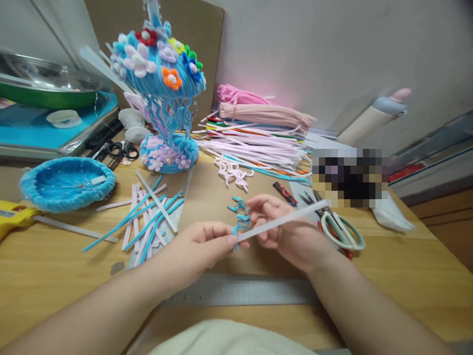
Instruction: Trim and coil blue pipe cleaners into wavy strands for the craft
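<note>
Can't really tell what the right hand [283,231] has, tbh: fingers half curled, tips partly hidden, w/ the white stick [283,220] crossing in front. The left hand [210,246] is pinched closed on the stick's near end plus a bent blue strand [235,231], just above the cardboard [203,192] on the tabletop [399,276]. More blue curls [242,218] sit right by the right fingertips, kinda blurry. A pixelated patch [347,177] hides stuff on the right, the yellow tool [16,217] is cut off at the left edge, & the flowered blue ornament [162,91] loses its top. Textures: stick's smooth n semi-clear, blue bowl shape [68,182] looks fuzzy/ridged, pink squiggles [232,172] are soft-looking n wavy.
</note>
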Motion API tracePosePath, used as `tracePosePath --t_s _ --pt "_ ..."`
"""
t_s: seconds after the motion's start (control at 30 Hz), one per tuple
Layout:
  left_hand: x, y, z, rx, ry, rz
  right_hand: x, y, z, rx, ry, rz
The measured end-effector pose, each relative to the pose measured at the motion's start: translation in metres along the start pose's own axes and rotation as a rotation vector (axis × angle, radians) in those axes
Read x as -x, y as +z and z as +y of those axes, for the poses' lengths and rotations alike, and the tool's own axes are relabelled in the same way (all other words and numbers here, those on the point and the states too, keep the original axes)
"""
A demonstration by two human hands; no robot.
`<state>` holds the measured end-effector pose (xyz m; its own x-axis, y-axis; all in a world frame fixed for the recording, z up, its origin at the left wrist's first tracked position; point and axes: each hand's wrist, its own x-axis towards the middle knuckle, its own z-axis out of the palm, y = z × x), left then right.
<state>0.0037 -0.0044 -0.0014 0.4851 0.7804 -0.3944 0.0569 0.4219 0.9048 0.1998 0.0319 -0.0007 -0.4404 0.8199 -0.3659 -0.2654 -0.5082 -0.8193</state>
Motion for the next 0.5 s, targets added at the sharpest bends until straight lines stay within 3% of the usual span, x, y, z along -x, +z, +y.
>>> tracePosePath --t_s 0.07,0.17,0.5 --pt "0.002 0.001 0.001 0.000 -0.040 -0.113 0.004 0.007 0.009 0.030 0.145 -0.211" --pt "0.005 0.002 0.002 -0.027 -0.113 -0.209 0.005 0.007 0.017 0.081 0.217 -0.357" --pt "0.004 0.001 -0.004 -0.044 -0.099 -0.178 0.003 0.003 0.016 0.127 0.162 -0.313"
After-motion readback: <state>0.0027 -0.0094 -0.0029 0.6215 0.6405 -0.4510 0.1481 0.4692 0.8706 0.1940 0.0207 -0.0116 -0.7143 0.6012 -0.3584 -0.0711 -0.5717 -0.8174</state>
